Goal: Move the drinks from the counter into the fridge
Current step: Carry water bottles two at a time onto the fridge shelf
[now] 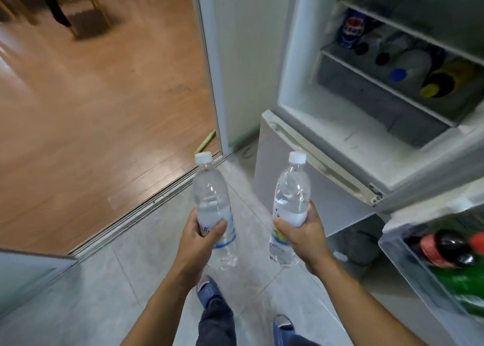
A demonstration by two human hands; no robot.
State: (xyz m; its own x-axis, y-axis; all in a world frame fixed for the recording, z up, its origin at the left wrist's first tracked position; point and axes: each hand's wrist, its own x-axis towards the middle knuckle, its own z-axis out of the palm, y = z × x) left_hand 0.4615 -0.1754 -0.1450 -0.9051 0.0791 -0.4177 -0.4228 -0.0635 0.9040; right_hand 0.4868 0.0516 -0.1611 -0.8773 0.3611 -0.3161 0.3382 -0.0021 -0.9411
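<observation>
Fingers point(213, 229) wrap each water bottle's point(213, 204) middle.

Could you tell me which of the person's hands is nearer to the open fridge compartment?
Right. The right hand holds its bottle just below-left of the fridge compartment; the left hand sits farther left, toward the wooden floor.

We see two clear, glossy plastic bottles point(212, 201) point(291, 201) with white plastic caps and thin printed labels. The fridge point(340, 141) has a smooth white shell, its shelves point(408, 31) look like translucent plastic. The floor point(91, 104) on the left is polished wood planks; underfoot lie pale, smooth tiles point(131, 280) with a faint sheen.
</observation>
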